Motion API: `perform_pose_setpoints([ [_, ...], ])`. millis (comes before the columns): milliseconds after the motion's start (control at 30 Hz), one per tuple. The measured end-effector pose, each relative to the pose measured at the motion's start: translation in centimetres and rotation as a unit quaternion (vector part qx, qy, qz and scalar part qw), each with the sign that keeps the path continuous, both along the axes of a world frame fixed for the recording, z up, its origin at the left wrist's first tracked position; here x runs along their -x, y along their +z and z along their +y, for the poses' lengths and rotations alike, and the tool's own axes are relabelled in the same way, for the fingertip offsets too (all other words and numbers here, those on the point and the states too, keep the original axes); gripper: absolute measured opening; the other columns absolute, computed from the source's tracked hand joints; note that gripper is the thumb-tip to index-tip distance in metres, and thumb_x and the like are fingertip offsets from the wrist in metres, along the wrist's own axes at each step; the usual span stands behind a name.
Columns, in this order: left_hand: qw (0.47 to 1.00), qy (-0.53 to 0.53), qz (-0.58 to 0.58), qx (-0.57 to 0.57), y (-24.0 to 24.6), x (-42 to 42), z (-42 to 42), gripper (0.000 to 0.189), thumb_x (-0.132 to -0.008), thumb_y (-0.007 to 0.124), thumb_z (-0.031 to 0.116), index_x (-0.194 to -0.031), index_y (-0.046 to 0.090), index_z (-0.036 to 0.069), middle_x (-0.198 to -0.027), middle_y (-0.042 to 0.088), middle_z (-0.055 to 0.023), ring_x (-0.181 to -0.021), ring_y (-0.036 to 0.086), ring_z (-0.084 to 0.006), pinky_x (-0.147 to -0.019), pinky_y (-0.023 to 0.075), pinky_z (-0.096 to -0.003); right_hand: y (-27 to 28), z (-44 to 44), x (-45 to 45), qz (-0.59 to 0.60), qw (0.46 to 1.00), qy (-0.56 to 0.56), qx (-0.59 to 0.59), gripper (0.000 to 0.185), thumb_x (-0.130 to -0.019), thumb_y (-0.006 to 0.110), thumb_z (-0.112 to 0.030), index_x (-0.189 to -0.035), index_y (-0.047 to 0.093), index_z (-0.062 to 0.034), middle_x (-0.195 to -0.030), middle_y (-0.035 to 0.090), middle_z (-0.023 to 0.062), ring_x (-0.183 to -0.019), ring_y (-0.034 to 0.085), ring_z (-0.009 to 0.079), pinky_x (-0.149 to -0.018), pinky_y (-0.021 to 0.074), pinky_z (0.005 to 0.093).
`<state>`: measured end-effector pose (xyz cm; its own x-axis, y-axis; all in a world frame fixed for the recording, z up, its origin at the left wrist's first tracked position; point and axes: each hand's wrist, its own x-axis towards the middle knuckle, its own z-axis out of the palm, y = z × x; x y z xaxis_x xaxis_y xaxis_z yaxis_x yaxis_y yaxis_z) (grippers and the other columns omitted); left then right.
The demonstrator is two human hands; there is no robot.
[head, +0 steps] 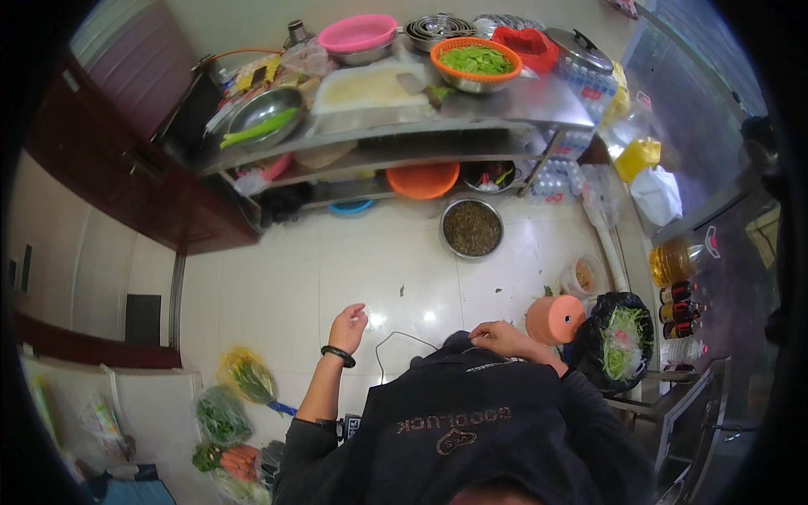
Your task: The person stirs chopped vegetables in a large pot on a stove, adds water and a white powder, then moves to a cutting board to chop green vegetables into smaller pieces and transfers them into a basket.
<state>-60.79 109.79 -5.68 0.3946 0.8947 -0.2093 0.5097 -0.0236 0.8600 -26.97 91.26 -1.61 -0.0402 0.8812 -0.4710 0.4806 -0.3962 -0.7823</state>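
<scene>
My left hand [348,328], with a dark bracelet on its wrist, hangs over the tiled floor with nothing in it, its fingers partly curled. Close against the front of a black apron [467,429] is my right hand [495,338]; whether its fingers pinch the cloth cannot be told. An orange stool [555,319] stands just right of that hand. Ahead on the steel table [536,104] are a white cutting board [360,88] with a cleaver [411,83], an orange basket of green leaves [476,60] and a steel bowl [278,104] with a green stalk across it.
A steel basin of brown matter [472,228] sits on the floor before the table. At right are a black-lined bin [641,372] of green trimmings, a plastic tub [581,276] and bottles. Bagged vegetables [222,415] lie at lower left, near a thin cable [404,333].
</scene>
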Motion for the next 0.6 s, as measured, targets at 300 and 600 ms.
perform_pose_setpoints([
  [300,0.999,-0.027,-0.004,-0.046,4.3,-11.7,23.9,0.033,-0.09,0.059,0.012,-0.121,0.059,0.001,-0.107,0.067,-0.0123,-0.099,0.063,-0.0188,-0.087,0.0494,-0.0303,-0.2,24.1,-14.6,0.039,0.989,-0.113,-0.082,0.025,-0.087,0.062,-0.017,-0.105,0.066,0.0006,-0.086,0.069,0.0088,-0.078,0.064,0.0144,-0.071,0.0506,0.0296],
  [600,0.957,0.202,0.013,-0.207,9.5,-7.6,47.2,0.029,-0.086,0.061,0.01,-0.114,0.063,0.001,-0.107,0.068,-0.0154,-0.097,0.066,-0.024,-0.085,0.0507,-0.034,-1.2,59.1,-24.0,-0.173,0.963,-0.087,-0.186,0.036,-0.083,0.063,-0.021,-0.111,0.063,0.0008,-0.104,0.065,0.0221,-0.1,0.063,0.0324,-0.088,0.0477,0.0379],
])
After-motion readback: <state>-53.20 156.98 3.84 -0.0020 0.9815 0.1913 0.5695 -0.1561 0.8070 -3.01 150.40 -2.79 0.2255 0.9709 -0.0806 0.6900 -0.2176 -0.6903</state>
